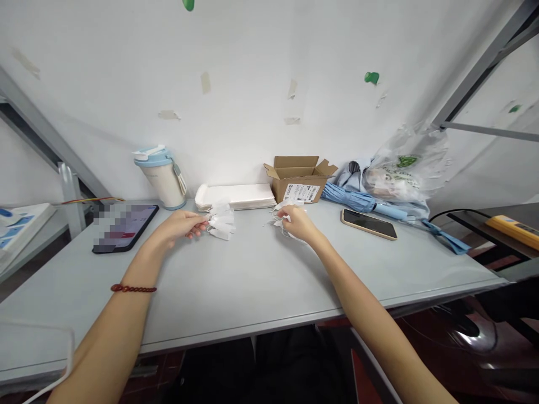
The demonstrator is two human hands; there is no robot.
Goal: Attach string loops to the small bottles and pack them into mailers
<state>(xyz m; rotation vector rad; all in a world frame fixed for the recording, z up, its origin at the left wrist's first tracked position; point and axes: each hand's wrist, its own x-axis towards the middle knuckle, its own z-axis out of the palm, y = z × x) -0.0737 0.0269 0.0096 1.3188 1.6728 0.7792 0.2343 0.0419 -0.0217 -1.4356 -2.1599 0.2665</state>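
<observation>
My left hand pinches the gathered ends of a bunch of small white pouch-like pieces with thin strings, which fan out to the right just above the table. To the right, my right hand has its fingers curled over a second cluster of white pieces with strings, in front of the cardboard box. Part of that cluster is hidden behind the fingers. Between and behind the hands lies a stack of white envelopes, flat against the wall.
An open cardboard box stands at the back. Left are a cup with a blue lid and a tablet-like device. Right are a phone, a folded blue umbrella and a clear plastic bag. The grey table's front edge is close.
</observation>
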